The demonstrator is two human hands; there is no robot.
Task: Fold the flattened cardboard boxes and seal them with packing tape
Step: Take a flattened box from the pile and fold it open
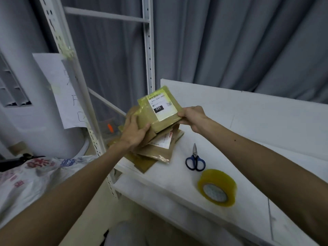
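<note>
Hands grip one flat box above the stack: your left hand and right hand closed on its edges, probably to unfold it.

Counted on inspection: one flattened cardboard box held up, bearing one white label; beneath it a pile of flattened boxes, perhaps four or five, edges overlapping too much for a firm count. One pair of scissors. One roll of packing tape. Two hands were in view.
</note>
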